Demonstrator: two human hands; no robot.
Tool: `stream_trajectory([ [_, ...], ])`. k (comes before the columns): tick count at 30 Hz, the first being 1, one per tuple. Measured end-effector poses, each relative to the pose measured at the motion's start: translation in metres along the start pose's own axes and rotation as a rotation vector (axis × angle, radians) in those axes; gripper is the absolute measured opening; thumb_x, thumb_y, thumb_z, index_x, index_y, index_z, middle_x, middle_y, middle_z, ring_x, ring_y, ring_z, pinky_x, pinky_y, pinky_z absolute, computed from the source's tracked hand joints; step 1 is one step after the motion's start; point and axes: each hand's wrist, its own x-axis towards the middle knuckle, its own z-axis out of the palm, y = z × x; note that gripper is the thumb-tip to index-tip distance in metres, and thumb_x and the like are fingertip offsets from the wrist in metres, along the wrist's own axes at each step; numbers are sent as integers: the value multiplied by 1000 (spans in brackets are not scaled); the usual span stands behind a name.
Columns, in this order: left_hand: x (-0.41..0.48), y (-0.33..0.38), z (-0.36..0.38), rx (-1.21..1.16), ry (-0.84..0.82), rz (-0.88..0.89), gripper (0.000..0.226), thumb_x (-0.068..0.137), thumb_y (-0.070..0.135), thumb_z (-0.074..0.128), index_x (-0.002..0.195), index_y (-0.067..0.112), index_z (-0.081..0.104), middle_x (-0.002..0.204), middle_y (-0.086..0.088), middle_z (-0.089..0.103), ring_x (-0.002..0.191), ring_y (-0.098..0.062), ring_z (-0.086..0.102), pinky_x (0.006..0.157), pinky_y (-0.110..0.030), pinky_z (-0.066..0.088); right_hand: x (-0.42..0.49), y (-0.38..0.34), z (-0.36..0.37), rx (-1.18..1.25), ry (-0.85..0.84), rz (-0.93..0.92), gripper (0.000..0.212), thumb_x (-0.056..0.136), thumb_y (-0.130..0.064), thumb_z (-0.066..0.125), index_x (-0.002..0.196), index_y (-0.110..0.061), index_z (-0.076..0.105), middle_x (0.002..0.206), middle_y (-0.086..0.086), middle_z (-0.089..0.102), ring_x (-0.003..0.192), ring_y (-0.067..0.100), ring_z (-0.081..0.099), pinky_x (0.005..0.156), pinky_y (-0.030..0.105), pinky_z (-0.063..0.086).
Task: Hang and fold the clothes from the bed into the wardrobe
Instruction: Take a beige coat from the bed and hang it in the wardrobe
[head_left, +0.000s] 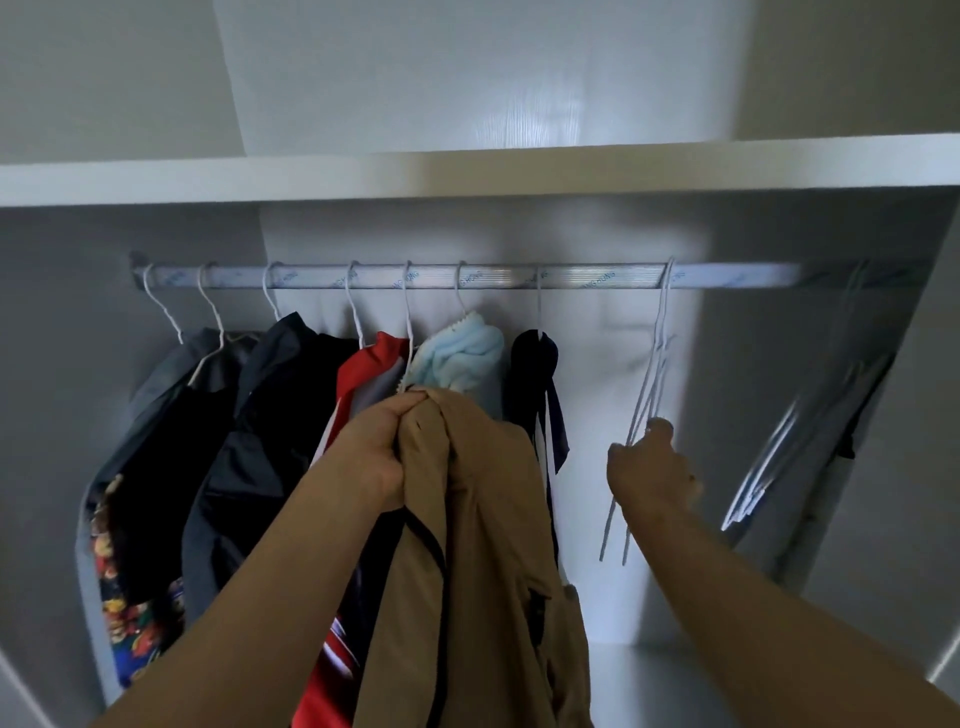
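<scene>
The wardrobe (467, 176) has a shelf edge low above the rail (571, 275). Hung clothes (270, 415) crowd the rail's left half; bare rail lies open to the right, on either side of the empty hangers (657, 353). The tan garment (483, 519), dark-trimmed, hangs bunched in front of the hung clothes, the left hand (379, 452) fingers clenched round its top. The right hand (652, 467) fingers pinch the empty hangers' wires.

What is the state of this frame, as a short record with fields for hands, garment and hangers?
left grip: holds tan garment bunched, in front of the hung clothes
right grip: fingers curled round empty hangers on the rail
hung clothes: fill the rail's left part
spare hangers: far right, blurred
task state: tan garment not yet on a hanger
</scene>
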Motion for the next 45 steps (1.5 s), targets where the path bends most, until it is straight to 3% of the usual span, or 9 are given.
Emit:
stream_trajectory([
  [2, 6, -3, 1, 11, 22, 7, 36, 96, 12, 41, 130, 5, 51, 122, -13, 56, 121, -24, 51, 107, -34, 36, 8, -1, -8, -31, 44, -33, 38, 94, -22, 43, 131, -14, 43, 121, 18, 57, 113, 35, 50, 98, 37, 33],
  [6, 12, -12, 6, 96, 50, -24, 22, 94, 11, 44, 93, 3, 64, 81, -14, 67, 76, -23, 63, 76, -33, 52, 16, -5, -18, 56, 108, -99, 29, 98, -23, 40, 114, -6, 57, 109, 16, 63, 98, 35, 59, 87, 38, 46],
  [10, 17, -17, 8, 55, 74, -28, 28, 95, 12, 43, 79, 0, 62, 62, -15, 67, 62, -26, 65, 90, -33, 44, 16, -9, -25, 260, 106, -130, 27, 96, -24, 45, 109, -7, 61, 85, 8, 61, 70, 24, 56, 67, 29, 42],
  [17, 6, -20, 6, 71, 97, 3, 24, 98, 15, 38, 102, 3, 59, 65, -13, 66, 74, -21, 53, 89, -31, 37, -5, -10, -31, 308, 95, -226, 22, 95, -24, 49, 97, -6, 62, 75, 1, 55, 59, 7, 47, 52, 19, 34],
  [20, -7, -18, -1, 96, 68, 26, 28, 99, 15, 36, 108, 3, 60, 94, -10, 66, 94, -27, 56, 106, -25, 32, -25, -5, -30, 342, 67, -222, 24, 92, -27, 54, 79, -8, 58, 61, -2, 49, 54, 11, 44, 53, 22, 36],
  [24, -35, -15, -16, 146, 10, -75, 27, 95, 19, 46, 106, 0, 61, 92, -13, 63, 79, -22, 57, 75, -35, 48, -69, 0, -30, 338, 58, -169, 48, 79, -37, 69, 55, -14, 34, 45, -4, 31, 43, 11, 32, 48, 22, 30],
  [28, -69, -15, -32, 175, -57, -128, 28, 94, 20, 48, 108, 0, 61, 97, -12, 64, 83, -22, 59, 83, -35, 48, -123, 5, -37, 440, 19, -157, 50, 74, -29, 74, 52, -15, 31, 38, -10, 29, 37, 5, 29, 42, 20, 29],
  [35, -108, -18, -55, 234, -66, -178, 26, 92, 21, 50, 102, 0, 61, 88, -12, 63, 78, -20, 58, 65, -32, 47, -225, 38, -36, 614, 2, -187, 59, 76, -10, 73, 46, -21, 24, 41, -11, 20, 39, 5, 19, 39, 13, 23],
  [45, -148, -67, -72, 177, -40, -242, 37, 94, 18, 48, 127, 1, 53, 121, -15, 58, 85, -22, 56, 92, -34, 41, -277, 53, -74, 710, -109, 71, 28, 86, -16, 64, 69, -13, 42, 39, -6, 35, 33, 9, 28, 35, 17, 24],
])
